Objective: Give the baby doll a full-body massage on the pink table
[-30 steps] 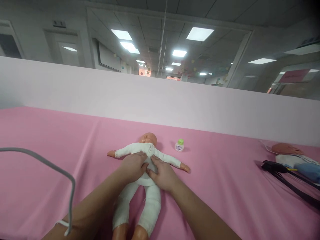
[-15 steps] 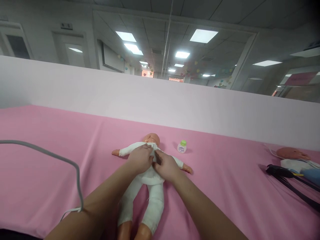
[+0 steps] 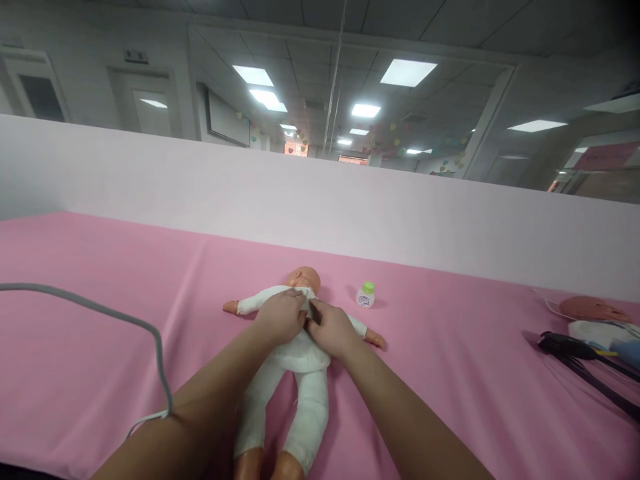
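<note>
On its back lies a baby doll [image 3: 303, 350] in a white top and white leggings, its head away from me and its arms spread. My left hand [image 3: 284, 315] rests on the chest, fingers stretched toward the neckline. Opposite it, my right hand [image 3: 334, 330] lies on the other side of the chest, thumb and forefinger apart. Both hands touch the white cloth near its middle; some fingertips are hidden against it. Beyond my right hand stands a small clear bottle [image 3: 365, 296] with a green cap and a label.
A pink sheet [image 3: 450, 360] covers the surface, with a low white wall [image 3: 320, 200] behind it. At the far right lie another doll [image 3: 593, 309] and a black strap-like object [image 3: 567, 345]. A grey cable [image 3: 100, 307] curves in from the left to my left forearm.
The view has shifted very slightly. Both hands stay on the doll's chest, with only a small movement of the fingers near the middle.
</note>
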`<state>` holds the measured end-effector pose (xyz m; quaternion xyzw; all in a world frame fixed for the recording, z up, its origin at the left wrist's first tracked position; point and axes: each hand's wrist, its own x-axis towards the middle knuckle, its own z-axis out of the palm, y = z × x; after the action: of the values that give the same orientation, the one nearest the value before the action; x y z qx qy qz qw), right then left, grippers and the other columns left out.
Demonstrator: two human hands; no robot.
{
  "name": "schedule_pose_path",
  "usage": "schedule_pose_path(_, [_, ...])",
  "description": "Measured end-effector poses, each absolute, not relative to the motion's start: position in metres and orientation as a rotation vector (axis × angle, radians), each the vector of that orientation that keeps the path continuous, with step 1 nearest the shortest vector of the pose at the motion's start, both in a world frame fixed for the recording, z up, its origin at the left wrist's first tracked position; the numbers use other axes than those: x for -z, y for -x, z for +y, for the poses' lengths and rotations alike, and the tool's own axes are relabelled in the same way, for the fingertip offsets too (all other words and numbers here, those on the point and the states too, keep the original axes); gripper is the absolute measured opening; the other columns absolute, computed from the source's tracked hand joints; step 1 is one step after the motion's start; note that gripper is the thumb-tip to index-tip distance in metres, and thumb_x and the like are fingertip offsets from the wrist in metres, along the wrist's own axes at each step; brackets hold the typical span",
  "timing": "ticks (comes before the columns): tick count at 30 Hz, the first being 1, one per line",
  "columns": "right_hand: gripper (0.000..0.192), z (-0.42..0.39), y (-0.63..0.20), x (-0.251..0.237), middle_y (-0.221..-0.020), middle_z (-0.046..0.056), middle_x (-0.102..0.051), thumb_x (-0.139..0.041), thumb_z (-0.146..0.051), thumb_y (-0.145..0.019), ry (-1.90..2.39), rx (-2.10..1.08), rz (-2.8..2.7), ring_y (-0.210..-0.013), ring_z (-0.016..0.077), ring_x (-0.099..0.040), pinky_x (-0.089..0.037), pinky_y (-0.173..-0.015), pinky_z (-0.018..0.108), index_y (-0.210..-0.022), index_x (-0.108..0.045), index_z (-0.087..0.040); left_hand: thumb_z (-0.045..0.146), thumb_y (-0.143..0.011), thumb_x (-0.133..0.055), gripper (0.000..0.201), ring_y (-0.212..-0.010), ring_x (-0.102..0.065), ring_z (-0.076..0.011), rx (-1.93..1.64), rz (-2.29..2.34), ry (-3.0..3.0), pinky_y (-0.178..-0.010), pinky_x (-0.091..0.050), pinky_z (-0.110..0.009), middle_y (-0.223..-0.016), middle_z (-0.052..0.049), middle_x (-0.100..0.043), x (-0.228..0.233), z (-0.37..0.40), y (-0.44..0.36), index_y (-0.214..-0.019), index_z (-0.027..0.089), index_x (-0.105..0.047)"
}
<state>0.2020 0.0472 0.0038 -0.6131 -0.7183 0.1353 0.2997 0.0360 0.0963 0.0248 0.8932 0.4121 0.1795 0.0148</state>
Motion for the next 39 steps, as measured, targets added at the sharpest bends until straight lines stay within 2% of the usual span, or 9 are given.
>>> schedule_pose_path(7, [0.047,0.064,-0.201,0.010,-0.131,0.008,-0.071,-0.056,-0.022,-0.089,1.518,-0.355,-1.891,-0.112,0.0240,-0.068,-0.048,-0.094,0.033,-0.136,-0.060,-0.025,0.017,-0.092,-0.049,0.047,-0.137,-0.057,-0.0347,-0.634,1.228,-2.755,-0.119,-0.038,-0.047,-0.144,-0.018,-0.065,-0.008,0.107,-0.043,-0.135,0.009,-0.066])
schedule_pose_path(11, [0.049,0.066,-0.199,0.017,-0.133,0.006,-0.071,-0.055,-0.021,-0.089,1.488,-0.337,-1.915,-0.112,0.0242,-0.069,-0.049,-0.095,0.033,-0.137,-0.061,-0.026,0.016,-0.090,-0.047,0.048,-0.132,-0.060,-0.0388,-0.621,1.224,-2.723,-0.115,-0.041,-0.052,-0.141,-0.019,-0.067,-0.007,0.105,-0.043,-0.132,0.008,-0.068])
schedule_pose_path(15, [0.046,0.071,-0.206,0.014,-0.127,0.006,-0.074,-0.056,-0.024,-0.090,1.525,-0.395,-1.907,-0.110,0.0252,-0.071,-0.051,-0.096,0.035,-0.135,-0.064,-0.027,0.020,-0.091,-0.047,0.046,-0.130,-0.062,-0.0355,-0.598,1.241,-2.741,-0.115,-0.042,-0.048,-0.137,-0.016,-0.069,-0.016,0.112,-0.040,-0.131,0.013,-0.069])
schedule_pose_path(17, [0.053,0.078,-0.209,0.013,-0.138,0.007,-0.069,-0.058,-0.026,-0.089,1.542,-0.405,-1.864,-0.126,0.0266,-0.065,-0.048,-0.107,0.038,-0.143,-0.060,-0.025,0.022,-0.091,-0.050,0.049,-0.137,-0.057,-0.0339,-0.607,1.261,-2.745,-0.119,-0.039,-0.047,-0.145,-0.017,-0.064,-0.017,0.120,-0.038,-0.137,0.013,-0.064])
schedule_pose_path(19, [0.068,0.085,-0.210,0.014,-0.157,0.009,-0.053,-0.061,-0.027,-0.087,1.536,-0.418,-1.835,-0.145,0.0266,-0.049,-0.037,-0.120,0.040,-0.154,-0.048,-0.022,0.024,-0.091,-0.052,0.057,-0.147,-0.047,-0.0327,-0.604,1.279,-2.739,-0.123,-0.034,-0.047,-0.156,-0.018,-0.054,-0.015,0.128,-0.037,-0.146,0.011,-0.056])
schedule_pose_path(21, [0.078,0.091,-0.209,0.017,-0.166,0.011,-0.039,-0.061,-0.026,-0.087,1.537,-0.466,-1.840,-0.154,0.0259,-0.036,-0.028,-0.127,0.040,-0.160,-0.038,-0.016,0.022,-0.091,-0.052,0.062,-0.152,-0.040,-0.0315,-0.562,1.272,-2.734,-0.125,-0.030,-0.048,-0.161,-0.019,-0.046,-0.008,0.135,-0.037,-0.151,0.009,-0.050])
schedule_pose_path(27, [0.077,0.096,-0.204,0.028,-0.165,0.011,-0.041,-0.057,-0.028,-0.090,1.519,-0.532,-1.870,-0.152,0.0267,-0.041,-0.031,-0.126,0.042,-0.163,-0.032,-0.017,0.017,-0.093,-0.047,0.064,-0.153,-0.037,-0.0324,-0.438,1.267,-2.797,-0.124,-0.029,-0.052,-0.164,-0.020,-0.041,0.009,0.140,-0.038,-0.156,0.006,-0.045])
schedule_pose_path(33, [0.081,0.099,-0.200,0.034,-0.169,0.020,-0.028,-0.053,-0.030,-0.092,1.604,-0.478,-1.979,-0.157,0.0286,-0.028,-0.024,-0.129,0.042,-0.163,-0.024,-0.003,0.013,-0.091,-0.045,0.066,-0.154,-0.035,-0.0320,-0.377,1.280,-2.852,-0.125,-0.027,-0.051,-0.164,-0.021,-0.040,0.010,0.132,-0.042,-0.156,0.004,-0.044])
schedule_pose_path(39, [0.085,0.100,-0.192,0.028,-0.171,0.020,-0.019,-0.056,-0.022,-0.089,1.569,-0.544,-2.027,-0.160,0.0283,-0.021,-0.018,-0.130,0.043,-0.164,-0.021,-0.005,0.017,-0.095,-0.047,0.062,-0.154,-0.034,-0.0358,-0.343,1.342,-2.803,-0.124,-0.027,-0.052,-0.165,-0.025,-0.035,0.008,0.125,-0.051,-0.156,0.003,-0.044])
